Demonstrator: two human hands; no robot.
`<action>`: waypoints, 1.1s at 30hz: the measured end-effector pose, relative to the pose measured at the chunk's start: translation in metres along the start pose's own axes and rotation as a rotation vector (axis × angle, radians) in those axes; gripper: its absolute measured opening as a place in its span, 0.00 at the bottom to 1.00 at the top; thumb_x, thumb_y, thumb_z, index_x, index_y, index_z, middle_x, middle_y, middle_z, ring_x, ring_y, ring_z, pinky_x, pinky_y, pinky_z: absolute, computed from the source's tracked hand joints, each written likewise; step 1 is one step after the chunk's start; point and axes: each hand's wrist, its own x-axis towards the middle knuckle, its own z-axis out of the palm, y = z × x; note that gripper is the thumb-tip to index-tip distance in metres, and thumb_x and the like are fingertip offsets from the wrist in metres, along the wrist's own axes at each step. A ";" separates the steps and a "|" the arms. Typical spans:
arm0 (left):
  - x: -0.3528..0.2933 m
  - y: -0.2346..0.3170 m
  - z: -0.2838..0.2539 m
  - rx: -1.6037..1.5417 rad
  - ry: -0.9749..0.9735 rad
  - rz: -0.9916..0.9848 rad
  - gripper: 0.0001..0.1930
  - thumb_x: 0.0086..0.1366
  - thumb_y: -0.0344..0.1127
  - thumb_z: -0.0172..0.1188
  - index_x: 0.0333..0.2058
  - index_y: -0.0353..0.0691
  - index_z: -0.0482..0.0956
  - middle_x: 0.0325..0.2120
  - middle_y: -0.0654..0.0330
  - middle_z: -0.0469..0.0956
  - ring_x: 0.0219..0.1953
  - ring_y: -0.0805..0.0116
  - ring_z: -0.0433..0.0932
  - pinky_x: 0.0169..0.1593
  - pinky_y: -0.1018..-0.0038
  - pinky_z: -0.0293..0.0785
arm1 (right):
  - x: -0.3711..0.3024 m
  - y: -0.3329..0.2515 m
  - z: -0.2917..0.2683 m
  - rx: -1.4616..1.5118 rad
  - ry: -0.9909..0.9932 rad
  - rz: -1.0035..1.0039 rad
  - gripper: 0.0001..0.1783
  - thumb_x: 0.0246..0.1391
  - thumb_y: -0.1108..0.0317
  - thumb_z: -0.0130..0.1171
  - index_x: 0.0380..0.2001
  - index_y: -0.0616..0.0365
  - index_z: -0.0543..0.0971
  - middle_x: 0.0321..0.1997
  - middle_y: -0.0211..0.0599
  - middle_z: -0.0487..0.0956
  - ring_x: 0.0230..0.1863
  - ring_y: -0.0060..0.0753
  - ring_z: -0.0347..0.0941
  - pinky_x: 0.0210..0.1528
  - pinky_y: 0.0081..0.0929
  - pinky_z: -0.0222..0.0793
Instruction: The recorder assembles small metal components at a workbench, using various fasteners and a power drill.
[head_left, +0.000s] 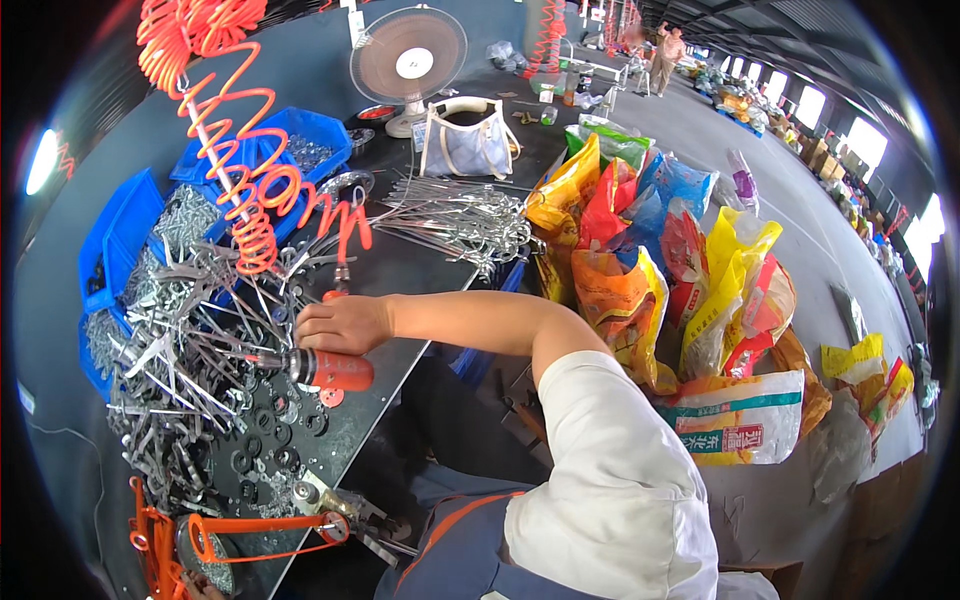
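Note:
My right hand (pixel 345 324) is closed around a red air screwdriver (pixel 342 370), its bit pointing left toward heaped metal parts. A coiled orange air hose (pixel 340 235) comes down to the tool. At the lower left edge, part of my left hand (pixel 203 588) shows, its fingers curled against an orange caulking gun frame (pixel 150 540); the rest is cut off. A long orange frame part (pixel 265 524) reaches right to a metal fixture (pixel 312 494) at the bench edge. Black washers (pixel 284 456) and small clear bits lie under my right hand.
Blue bins (pixel 125 235) of small metal parts line the bench's left side, beside piled grey levers (pixel 175 350). Bent rods (pixel 455 220) lie farther back, before a white bag (pixel 468 145) and a fan (pixel 410 65). Colourful sacks (pixel 620 300) stand right; a person (pixel 667 60) is far off.

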 end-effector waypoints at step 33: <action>0.103 -0.067 0.038 0.541 -0.098 0.160 0.25 0.66 0.44 0.50 0.52 0.28 0.67 0.35 0.54 0.71 0.32 0.64 0.70 0.36 0.75 0.69 | -0.101 -0.091 -0.015 0.170 -0.367 0.103 0.17 0.52 0.68 0.51 0.45 0.62 0.71 0.46 0.41 0.73 0.50 0.41 0.70 0.42 0.34 0.70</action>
